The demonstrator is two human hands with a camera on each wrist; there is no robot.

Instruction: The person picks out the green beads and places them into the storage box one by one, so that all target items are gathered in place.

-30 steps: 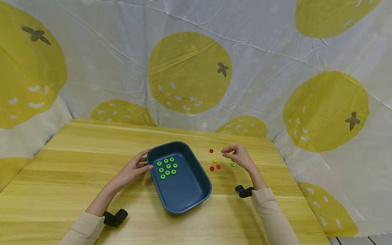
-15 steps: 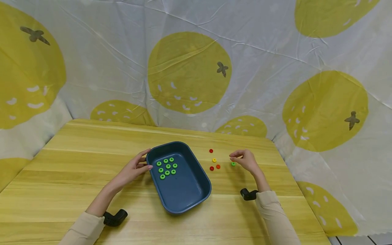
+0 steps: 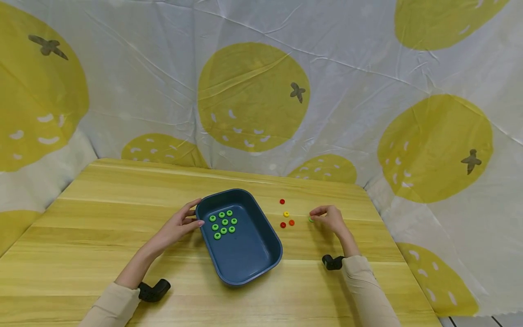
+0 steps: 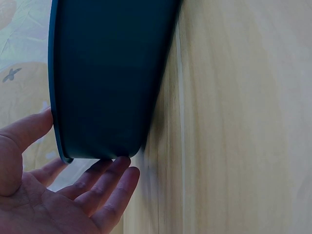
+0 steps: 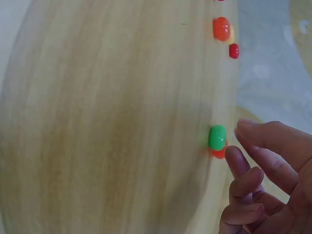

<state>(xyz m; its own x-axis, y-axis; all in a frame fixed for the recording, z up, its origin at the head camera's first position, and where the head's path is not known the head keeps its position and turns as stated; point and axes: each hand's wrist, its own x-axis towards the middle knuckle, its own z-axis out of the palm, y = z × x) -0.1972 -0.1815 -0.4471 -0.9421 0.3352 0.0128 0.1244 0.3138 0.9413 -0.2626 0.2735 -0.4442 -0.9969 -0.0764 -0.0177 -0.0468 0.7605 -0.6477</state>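
My left hand [image 3: 180, 225] holds the dark blue rectangular box [image 3: 249, 268] at its far-left corner. In the left wrist view, the thumb lies at the rim of the box [image 4: 107, 87] and fingertips touch its outer wall. Several green ring-shaped beads [image 3: 224, 222] lie inside, towards the left. My right hand [image 3: 332, 219] reaches down over a green bead [image 5: 217, 137] on the table. Its thumb and forefinger are apart, close to that bead, with a gap visible. An orange bead [image 5: 220, 151] sits just behind the green one; the hand hides it in the head view.
Between box and right hand lie a yellow bead [image 3: 286, 214], an orange bead [image 3: 292, 223] and two red beads, one nearer [image 3: 283, 225] and one farther [image 3: 282, 201]. The wooden table [image 3: 122, 204] ends at a patterned cloth [image 3: 253, 159] behind.
My right hand has moved right and slightly nearer, lowering over the green bead and now partly covering it. The left hand and box have stayed in place.
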